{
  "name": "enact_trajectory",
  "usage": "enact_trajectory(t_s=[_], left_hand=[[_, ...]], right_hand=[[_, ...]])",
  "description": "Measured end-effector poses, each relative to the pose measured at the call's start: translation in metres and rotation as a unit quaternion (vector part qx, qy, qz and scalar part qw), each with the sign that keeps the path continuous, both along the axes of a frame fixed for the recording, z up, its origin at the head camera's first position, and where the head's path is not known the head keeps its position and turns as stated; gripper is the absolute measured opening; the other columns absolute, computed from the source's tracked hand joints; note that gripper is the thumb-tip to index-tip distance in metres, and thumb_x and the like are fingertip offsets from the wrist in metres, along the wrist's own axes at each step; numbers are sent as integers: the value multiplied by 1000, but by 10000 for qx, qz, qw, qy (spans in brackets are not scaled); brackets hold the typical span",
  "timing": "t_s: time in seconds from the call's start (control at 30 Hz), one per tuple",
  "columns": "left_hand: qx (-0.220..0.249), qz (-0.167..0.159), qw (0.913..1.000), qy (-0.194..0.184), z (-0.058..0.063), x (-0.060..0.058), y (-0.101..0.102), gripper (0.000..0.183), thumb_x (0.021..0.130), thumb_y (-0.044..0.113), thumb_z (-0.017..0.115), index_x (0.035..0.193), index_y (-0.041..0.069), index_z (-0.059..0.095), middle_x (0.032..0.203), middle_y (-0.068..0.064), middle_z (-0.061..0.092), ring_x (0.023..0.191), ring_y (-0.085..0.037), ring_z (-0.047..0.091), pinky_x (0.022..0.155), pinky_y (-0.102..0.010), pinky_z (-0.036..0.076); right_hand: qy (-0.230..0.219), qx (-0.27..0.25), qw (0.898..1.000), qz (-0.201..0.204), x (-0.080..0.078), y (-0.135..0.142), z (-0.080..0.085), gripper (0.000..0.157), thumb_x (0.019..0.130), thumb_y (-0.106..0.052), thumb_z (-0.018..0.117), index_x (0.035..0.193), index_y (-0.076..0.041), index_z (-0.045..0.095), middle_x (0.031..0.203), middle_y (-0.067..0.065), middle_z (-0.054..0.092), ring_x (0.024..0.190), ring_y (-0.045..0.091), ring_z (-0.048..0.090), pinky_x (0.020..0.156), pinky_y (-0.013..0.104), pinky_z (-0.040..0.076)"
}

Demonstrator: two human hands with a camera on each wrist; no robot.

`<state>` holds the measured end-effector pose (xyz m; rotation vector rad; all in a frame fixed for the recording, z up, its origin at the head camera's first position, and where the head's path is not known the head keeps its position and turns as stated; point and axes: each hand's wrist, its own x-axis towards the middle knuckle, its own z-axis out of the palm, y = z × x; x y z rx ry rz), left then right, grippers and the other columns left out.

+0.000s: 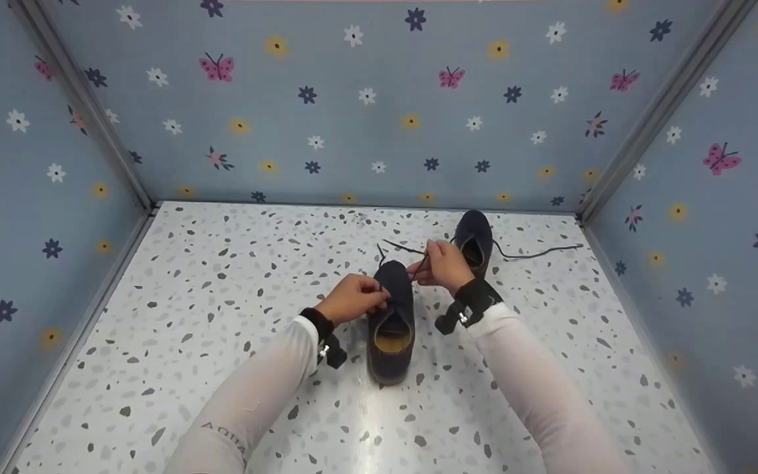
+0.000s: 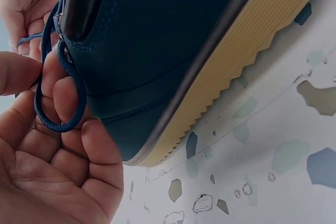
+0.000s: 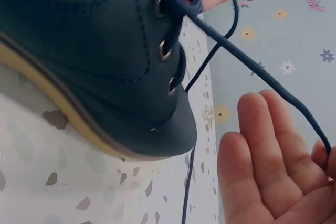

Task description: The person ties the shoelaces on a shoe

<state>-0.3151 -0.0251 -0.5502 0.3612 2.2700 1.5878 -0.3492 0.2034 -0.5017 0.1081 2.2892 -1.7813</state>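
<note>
Left hand (image 1: pixel 356 296): pinches a lace loop (image 2: pixel 60 128)!
Right hand (image 1: pixel 446 264): holds the other lace (image 3: pixel 257 70).
Shoe (image 1: pixel 400 299): on the floor (image 1: pixel 254 263), between them.
Tying: half-done, it seems; calls for wrapping that loop.

Blue-grey back panel (image 1: pixel 339 131), printed with white, yellow and dark-blue flowers (image 1: pixel 307 95), pink butterflies (image 1: pixel 216 68). Same print on left panel (image 1: pixel 17 270) and right panel (image 1: pixel 708 243). Grey metal strips (image 1: pixel 660 108) down both corners. White surface (image 1: pixel 254 237) speckled grey; glare streak (image 1: pixel 371 421) at near edge.
</note>
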Motion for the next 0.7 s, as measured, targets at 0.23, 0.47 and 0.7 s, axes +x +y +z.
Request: enact_trajectory(t_s=[0.23, 0.47, 0.7], left_hand=[[35, 7, 10000, 88, -1, 1, 0, 16, 98, 15, 66, 98, 5, 79, 93, -10, 79, 75, -11, 67, 70, -25, 57], [156, 8, 9998, 135, 0, 3, 1, 17, 99, 16, 67, 100, 3, 78, 96, -12, 78, 77, -11, 67, 72, -25, 58], [210, 65, 9995, 228, 1, 2, 2, 18, 100, 16, 65, 101, 4, 78, 99, -11, 78, 77, -10, 66, 72, -23, 56]], right_hand=[[-156, -522, 9983, -185, 0, 2, 5, 34, 116, -34, 29, 103, -7, 46, 81, 7, 79, 74, 21, 79, 69, 38, 65], [-103, -802, 9965, -221, 2, 3, 7, 34, 116, -35, 29, 98, -10, 44, 82, 10, 79, 76, 26, 79, 76, 44, 66], [-109, -1105, 9933, -307, 3, 4, 10, 34, 116, -36, 29, 99, -10, 45, 81, 10, 79, 74, 25, 79, 71, 38, 65]])
